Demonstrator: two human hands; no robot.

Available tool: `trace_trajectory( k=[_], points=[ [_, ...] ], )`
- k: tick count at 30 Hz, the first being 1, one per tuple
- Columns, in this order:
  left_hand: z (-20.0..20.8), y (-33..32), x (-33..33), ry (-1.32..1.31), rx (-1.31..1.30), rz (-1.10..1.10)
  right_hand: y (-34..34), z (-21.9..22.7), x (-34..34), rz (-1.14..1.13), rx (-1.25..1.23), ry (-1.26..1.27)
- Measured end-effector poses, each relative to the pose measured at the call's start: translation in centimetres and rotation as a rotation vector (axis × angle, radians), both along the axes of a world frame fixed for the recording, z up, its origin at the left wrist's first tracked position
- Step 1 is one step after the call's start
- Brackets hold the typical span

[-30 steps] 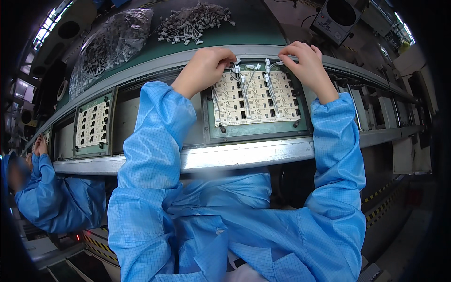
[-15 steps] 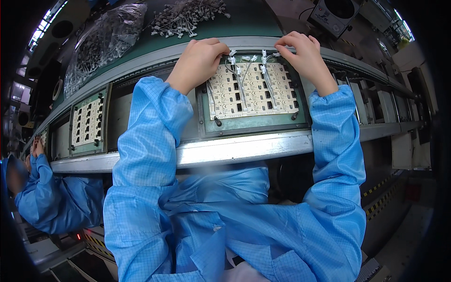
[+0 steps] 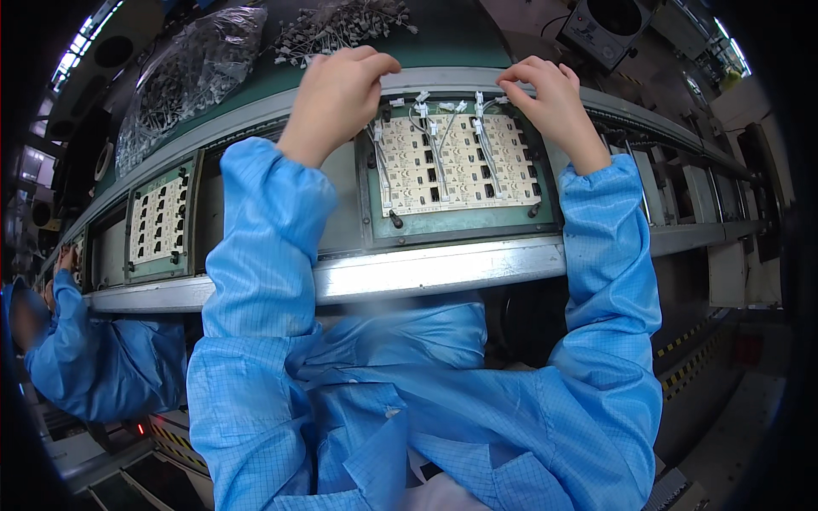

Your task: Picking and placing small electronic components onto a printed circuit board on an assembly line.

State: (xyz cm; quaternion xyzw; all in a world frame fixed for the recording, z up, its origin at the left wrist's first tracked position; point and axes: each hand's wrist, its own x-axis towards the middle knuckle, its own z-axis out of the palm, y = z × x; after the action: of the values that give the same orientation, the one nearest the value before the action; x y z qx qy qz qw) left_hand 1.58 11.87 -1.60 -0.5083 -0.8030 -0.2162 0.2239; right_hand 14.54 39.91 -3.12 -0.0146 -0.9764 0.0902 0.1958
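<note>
A pale printed circuit board panel (image 3: 460,175) with rows of black slots lies in a dark-framed green tray (image 3: 464,225) in front of me. White connectors on thin grey wires (image 3: 434,128) run down the panel, with several connector ends along its far edge. My left hand (image 3: 334,100) is raised beyond the panel's far left corner, fingers bent and apart, with nothing visible in it. At the far right corner, my right hand (image 3: 554,104) has thumb and forefinger closed together just above a white connector (image 3: 501,100); whatever is between the fingertips is hidden.
Metal conveyor rails (image 3: 443,274) run left to right. A second panel (image 3: 158,223) sits leftward in its tray. Past the far rail are a heap of wired connectors (image 3: 341,30) and a clear bag (image 3: 192,77) of more. A co-worker in blue (image 3: 111,358) is at far left.
My left hand has lifted off the panel's far left corner and moved away and leftward, toward the connector heap. My right hand has stayed almost still.
</note>
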Motion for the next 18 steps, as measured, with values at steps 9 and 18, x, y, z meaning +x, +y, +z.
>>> trace_trajectory(
  k=[9,18],
  points=[
    [4.7,-11.6,11.5,-0.043,0.040,0.184,-14.2,0.8,1.4,0.272,-0.040,0.134],
    [-1.8,-26.9,15.6,0.068,0.154,0.638,-21.9,-1.0,-1.3,0.271,0.401,-0.240]
  ],
)
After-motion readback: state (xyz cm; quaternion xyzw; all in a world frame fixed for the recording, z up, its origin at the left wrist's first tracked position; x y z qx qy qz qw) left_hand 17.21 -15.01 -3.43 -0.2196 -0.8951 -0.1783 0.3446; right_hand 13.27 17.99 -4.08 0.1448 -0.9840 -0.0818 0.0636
